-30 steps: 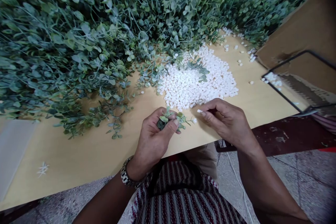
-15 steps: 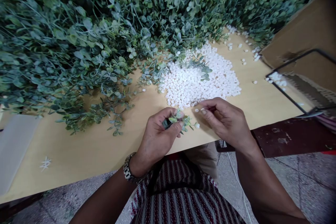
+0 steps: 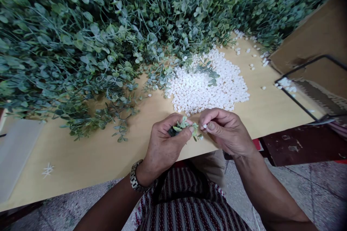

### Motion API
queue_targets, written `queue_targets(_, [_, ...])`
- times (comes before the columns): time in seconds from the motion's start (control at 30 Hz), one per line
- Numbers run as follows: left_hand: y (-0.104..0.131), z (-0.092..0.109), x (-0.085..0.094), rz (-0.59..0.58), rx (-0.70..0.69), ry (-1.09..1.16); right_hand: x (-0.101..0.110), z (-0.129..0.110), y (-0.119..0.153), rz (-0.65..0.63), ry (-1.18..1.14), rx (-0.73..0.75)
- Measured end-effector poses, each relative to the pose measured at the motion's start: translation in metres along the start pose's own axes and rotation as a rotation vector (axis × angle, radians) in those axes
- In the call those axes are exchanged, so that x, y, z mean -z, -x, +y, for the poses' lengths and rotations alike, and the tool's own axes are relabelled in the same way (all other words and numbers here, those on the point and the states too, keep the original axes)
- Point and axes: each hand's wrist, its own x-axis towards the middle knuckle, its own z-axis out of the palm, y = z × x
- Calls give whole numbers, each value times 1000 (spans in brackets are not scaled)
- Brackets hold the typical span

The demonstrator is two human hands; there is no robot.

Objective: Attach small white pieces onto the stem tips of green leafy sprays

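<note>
My left hand (image 3: 168, 140) is closed around a green leafy sprig (image 3: 184, 122), whose leaves stick out past the thumb and fingertips. A white bit shows at the sprig's lower right tip. Close beside it, my right hand (image 3: 226, 130) pinches a small white bead (image 3: 205, 126) between thumb and forefinger. Both hands are over the table's front edge, just below a spread pile of white beads (image 3: 206, 92). A loose leafy stem (image 3: 210, 70) lies on top of that pile.
A dense mass of green foliage (image 3: 114, 25) fills the back of the table (image 3: 89, 158). On the right stand a cardboard box (image 3: 309, 32) and a black wire frame (image 3: 298, 103). Small white sticks (image 3: 48, 170) and a pale sheet (image 3: 18, 155) lie at left.
My right hand has picked up a white bead from the table by the pile. It has moved left and slightly down, nearer the sprig in my left hand.
</note>
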Motion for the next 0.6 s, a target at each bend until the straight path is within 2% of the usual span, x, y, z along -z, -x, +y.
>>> queue_targets(0.13, [1, 4, -2, -26, -66, -54, -9, -1, 0, 5, -139, -78])
queue_targets(0.3, [2, 6, -4, -32, -116, -83, -11, -1, 0, 12, -198, -136])
queue_targets(0.6, [2, 7, -4, -19, -82, -105, -12, 0, 2, 29, -197, -145])
